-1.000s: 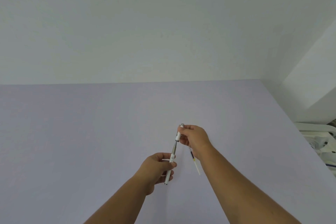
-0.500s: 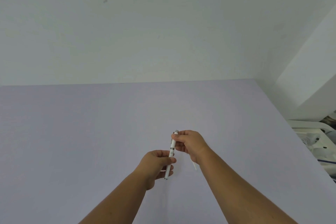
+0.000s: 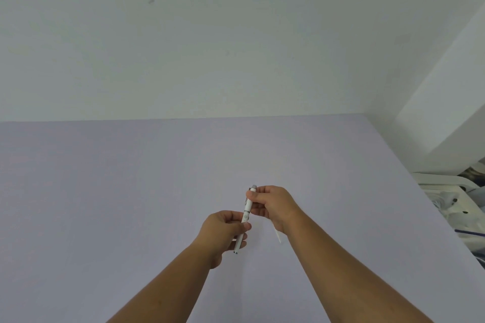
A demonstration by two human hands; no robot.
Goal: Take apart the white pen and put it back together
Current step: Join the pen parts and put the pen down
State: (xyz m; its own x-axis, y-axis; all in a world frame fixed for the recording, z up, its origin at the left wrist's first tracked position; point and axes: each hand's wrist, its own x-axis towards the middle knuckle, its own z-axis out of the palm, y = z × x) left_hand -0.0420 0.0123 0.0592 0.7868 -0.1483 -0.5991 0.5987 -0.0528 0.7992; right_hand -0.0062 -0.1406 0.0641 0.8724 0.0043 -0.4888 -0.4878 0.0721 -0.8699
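The white pen [image 3: 247, 210] is held above the lilac table [image 3: 131, 191], nearly upright and tilted slightly right at the top. My left hand [image 3: 225, 228] grips its lower barrel, whose metal tip pokes out below the fingers. My right hand [image 3: 271, 204] pinches the upper part near the grey cap end. The two halves sit joined at a silver ring between my hands. A thin white refill-like piece [image 3: 277, 235] lies on the table, partly hidden under my right wrist.
The table's right edge runs diagonally past my right arm. Beyond it stands white equipment [image 3: 451, 199] with cables. A pale wall rises behind the table's far edge.
The pen's upper and lower parts, drawn apart a second ago with a dark inner shaft showing, have slid together. My right hand moved down toward my left.
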